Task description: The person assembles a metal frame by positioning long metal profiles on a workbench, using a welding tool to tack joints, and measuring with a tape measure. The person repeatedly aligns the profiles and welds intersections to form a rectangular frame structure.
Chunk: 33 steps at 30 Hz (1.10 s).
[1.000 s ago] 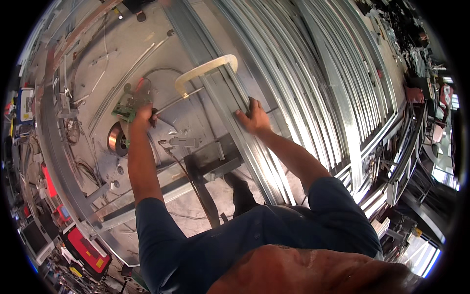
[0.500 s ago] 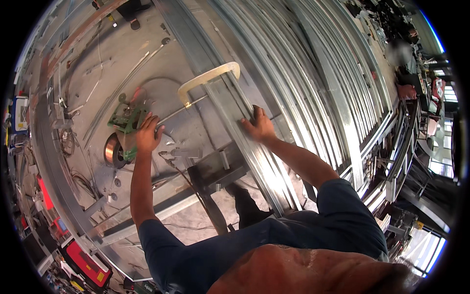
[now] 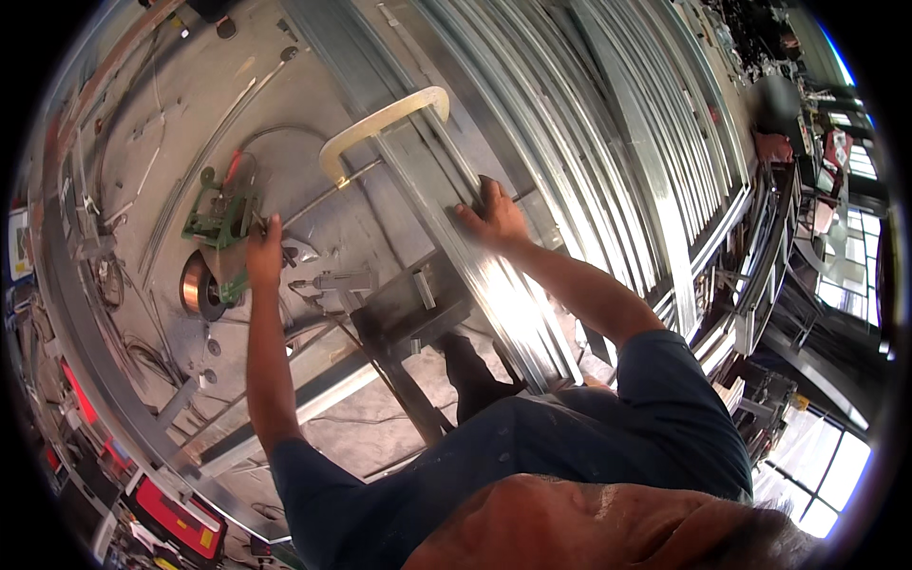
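Observation:
A pale-yellow C-clamp (image 3: 394,119) spans the long grey steel profile (image 3: 418,176) in front of me. Its screw rod (image 3: 332,197) slants down and left. At the rod's outer end is my left hand (image 3: 264,255), turned edge-on; its fingers are partly hidden, and I cannot tell if they grip the rod's end. My right hand (image 3: 499,223) lies on the profile below the clamp, thumb and fingers apart. Left of my left hand stand a green metal frame (image 3: 220,220) and a spool of copper-coloured wire (image 3: 197,285). A grey air tool (image 3: 337,283) lies to its right.
Long shiny steel profiles (image 3: 608,142) lie side by side on the right. A dark metal support (image 3: 408,309) sits beneath the clamped profile. Cables and rods lie on the floor at left. A red case (image 3: 176,518) is at lower left.
My left hand has turned from spread fingers to edge-on beside the rod's end. My right hand stays on the profile. The whole view has shifted slightly.

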Each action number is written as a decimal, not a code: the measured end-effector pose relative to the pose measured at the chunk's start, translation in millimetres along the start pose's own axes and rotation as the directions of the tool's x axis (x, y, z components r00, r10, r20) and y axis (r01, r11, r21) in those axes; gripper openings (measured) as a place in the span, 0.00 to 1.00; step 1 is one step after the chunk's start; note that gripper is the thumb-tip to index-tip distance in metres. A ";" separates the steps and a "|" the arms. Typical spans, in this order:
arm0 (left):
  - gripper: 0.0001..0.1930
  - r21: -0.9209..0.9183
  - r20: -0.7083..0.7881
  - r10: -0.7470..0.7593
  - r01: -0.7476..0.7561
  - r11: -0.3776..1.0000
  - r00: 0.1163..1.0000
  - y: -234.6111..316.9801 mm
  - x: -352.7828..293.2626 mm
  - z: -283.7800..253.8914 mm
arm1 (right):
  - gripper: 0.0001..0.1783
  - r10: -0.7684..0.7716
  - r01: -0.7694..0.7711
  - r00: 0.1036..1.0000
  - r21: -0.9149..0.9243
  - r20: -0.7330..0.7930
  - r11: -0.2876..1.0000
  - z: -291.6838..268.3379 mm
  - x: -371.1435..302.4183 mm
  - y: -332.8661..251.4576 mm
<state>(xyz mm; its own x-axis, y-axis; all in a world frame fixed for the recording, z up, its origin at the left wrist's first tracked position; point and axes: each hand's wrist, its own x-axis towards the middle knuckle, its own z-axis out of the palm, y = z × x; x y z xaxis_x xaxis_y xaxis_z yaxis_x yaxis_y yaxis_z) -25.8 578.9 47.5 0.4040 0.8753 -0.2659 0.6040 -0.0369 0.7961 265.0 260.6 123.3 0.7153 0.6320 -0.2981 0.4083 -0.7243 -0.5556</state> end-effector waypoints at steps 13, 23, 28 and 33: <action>0.27 0.763 0.492 0.705 -0.643 -0.067 0.511 1.8 -2.3 -35.0 | 0.47 -0.065 0.065 0.998 -0.010 -0.014 0.998 3.7 4.4 6.5; 0.32 -0.331 0.674 -0.321 0.660 0.674 0.665 0.7 38.3 -21.1 | 0.46 -0.060 0.060 0.998 -0.004 0.004 0.998 3.5 3.8 7.3; 0.33 -0.438 0.214 -0.169 0.249 0.864 0.962 5.1 10.7 -16.1 | 0.46 -0.034 0.035 0.999 -0.026 0.024 0.999 3.6 4.6 4.0; 0.37 0.707 0.379 0.685 -0.672 0.220 0.622 26.0 -18.0 -38.6 | 0.45 -0.037 0.038 0.999 -0.035 0.018 0.999 2.6 4.3 8.5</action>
<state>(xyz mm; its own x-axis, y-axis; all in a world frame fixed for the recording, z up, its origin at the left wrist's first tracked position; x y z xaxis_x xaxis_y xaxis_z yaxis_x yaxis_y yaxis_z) -43.8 580.8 94.0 0.9254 0.3367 0.1742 0.3468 -0.9375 -0.0304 270.1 257.9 115.3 0.6893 0.6633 -0.2914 0.4547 -0.7092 -0.5387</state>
